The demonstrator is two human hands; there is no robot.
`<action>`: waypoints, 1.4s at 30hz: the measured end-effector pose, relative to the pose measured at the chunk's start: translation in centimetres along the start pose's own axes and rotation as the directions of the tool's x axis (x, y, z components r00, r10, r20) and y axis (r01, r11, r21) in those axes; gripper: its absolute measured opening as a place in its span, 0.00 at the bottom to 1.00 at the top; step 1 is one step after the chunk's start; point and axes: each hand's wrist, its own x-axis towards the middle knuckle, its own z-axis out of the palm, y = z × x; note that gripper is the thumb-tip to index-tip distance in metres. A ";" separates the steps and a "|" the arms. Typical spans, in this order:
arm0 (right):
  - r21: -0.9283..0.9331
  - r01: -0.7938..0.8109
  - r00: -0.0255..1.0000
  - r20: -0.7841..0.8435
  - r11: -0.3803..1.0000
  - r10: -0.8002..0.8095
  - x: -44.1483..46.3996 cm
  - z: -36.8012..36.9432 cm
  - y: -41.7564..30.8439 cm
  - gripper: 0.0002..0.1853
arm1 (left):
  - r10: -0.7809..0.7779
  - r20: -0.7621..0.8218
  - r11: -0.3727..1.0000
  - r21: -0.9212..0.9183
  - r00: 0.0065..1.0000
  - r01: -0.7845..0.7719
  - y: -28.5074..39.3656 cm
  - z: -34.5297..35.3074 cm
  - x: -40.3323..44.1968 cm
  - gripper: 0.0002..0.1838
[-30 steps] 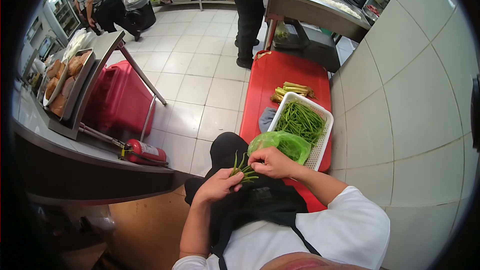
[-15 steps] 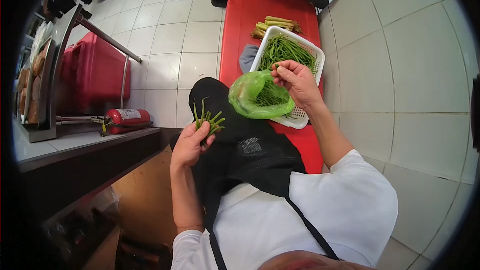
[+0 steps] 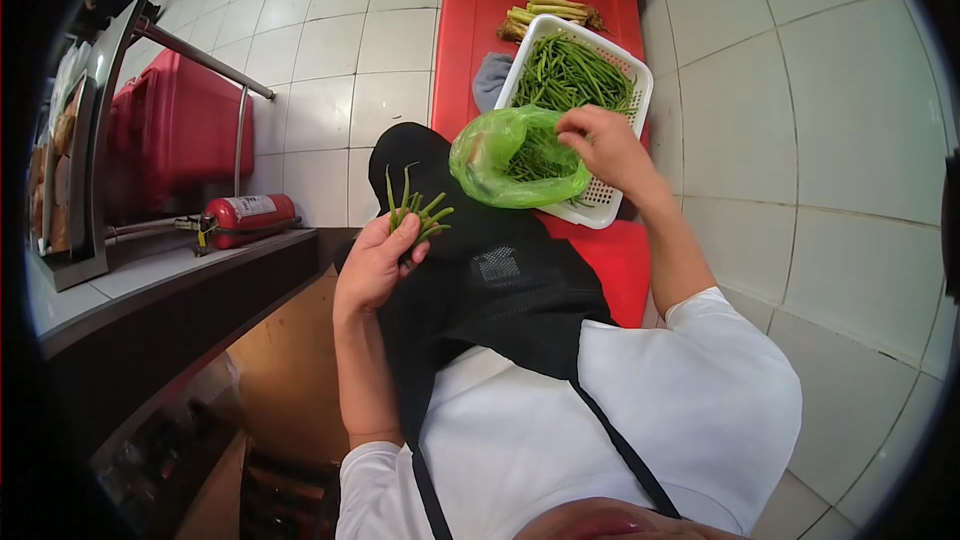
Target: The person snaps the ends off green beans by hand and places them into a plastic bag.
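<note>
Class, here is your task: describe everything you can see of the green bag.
The green bag looks like thin, glossy, see-through plastic, crinkled and rounded. Its wide mouth gapes open, showing cut green pieces inside. It sits on the near part of the white basket, bulging past that basket's left side. The person's right hand is at its right edge; whether the fingers touch the plastic is unclear. Its underside is hidden.

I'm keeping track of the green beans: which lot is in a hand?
The small bunch in the left hand; the other lots sit in the white basket and green bag.
</note>
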 end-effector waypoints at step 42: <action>0.700 0.365 0.863 -0.502 0.614 0.060 10.4 1.8 -10.9 0.06 | 0.212 -0.073 0.936 -0.272 0.975 -0.224 2.0 -3.5 -1.3 0.16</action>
